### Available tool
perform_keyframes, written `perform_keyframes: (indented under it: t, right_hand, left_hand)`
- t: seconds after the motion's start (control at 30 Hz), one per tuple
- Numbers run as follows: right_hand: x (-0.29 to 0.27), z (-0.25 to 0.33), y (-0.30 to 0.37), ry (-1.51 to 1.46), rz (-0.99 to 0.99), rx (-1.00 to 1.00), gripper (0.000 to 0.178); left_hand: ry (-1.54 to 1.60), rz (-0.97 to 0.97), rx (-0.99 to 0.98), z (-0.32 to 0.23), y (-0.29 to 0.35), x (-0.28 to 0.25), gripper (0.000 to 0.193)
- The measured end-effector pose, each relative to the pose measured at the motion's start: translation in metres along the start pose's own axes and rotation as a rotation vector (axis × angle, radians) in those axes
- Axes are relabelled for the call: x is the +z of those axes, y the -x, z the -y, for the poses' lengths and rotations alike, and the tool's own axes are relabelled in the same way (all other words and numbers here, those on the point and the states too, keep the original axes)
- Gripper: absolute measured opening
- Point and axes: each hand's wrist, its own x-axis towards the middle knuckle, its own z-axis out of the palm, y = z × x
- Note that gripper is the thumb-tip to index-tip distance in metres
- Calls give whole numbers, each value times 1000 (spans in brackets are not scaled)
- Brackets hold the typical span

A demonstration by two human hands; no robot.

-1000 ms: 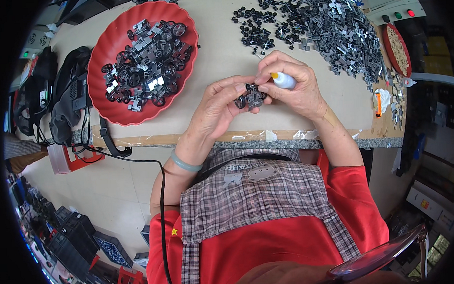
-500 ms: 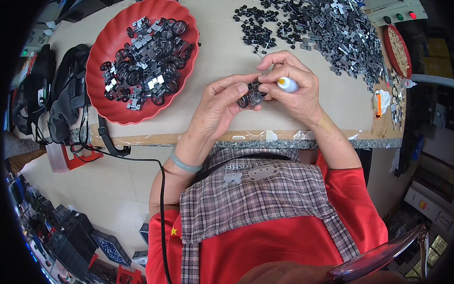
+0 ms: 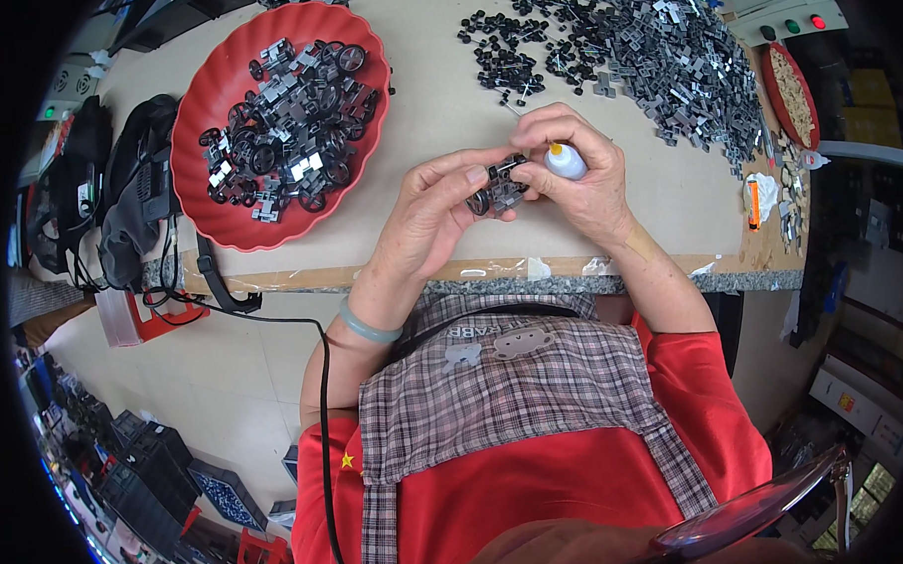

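Between my hands, above the near part of the table, is a small dark grey toy chassis (image 3: 504,188) with black wheels. My left hand (image 3: 431,211) pinches it from the left, fingers and thumb closed on its edge. From the other side, my right hand (image 3: 595,189) has its thumb and fingertips at the chassis, by a black wheel. Tucked in that same hand is a small white squeeze bottle (image 3: 567,162) with a yellow tip pointing up and left. My fingers hide part of the chassis.
A red scalloped bowl (image 3: 191,182) holding several wheeled chassis stands at left. Far right lies a heap of grey plastic parts (image 3: 678,65), beside black wheel-and-axle pieces (image 3: 508,56). An orange cutter (image 3: 754,204) lies near the right edge. A black cable (image 3: 327,436) hangs in front of me.
The chassis has turned slightly in my fingers, and a wheel shows more clearly at its top. My right hand and the bottle have shifted a little left.
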Motion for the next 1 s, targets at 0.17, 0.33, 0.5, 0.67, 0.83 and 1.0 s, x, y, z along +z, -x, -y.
perform_keyframes:
  t: [0.17,0.33,0.5,0.67,0.83,1.0]
  right_hand:
    - [-2,-4,1,117,19,-171,18]
    - [-6,-10,-1,360,27,-451,27]
    - [-9,-3,2,368,48,-357,32]
    - [-7,-2,1,281,-21,-265,29]
    - [-11,-8,1,357,-3,-355,26]
    - [-11,-3,2,606,-11,-531,24]
  left_hand:
    - [0,17,0,2,0,-4,33]
    - [3,4,4,2,0,-3,34]
    - [30,9,21,3,-1,-4,36]
    - [19,25,21,4,-2,-5,35]
    - [4,14,12,3,-2,-3,34]
    - [-36,-6,46,4,-1,1,30]
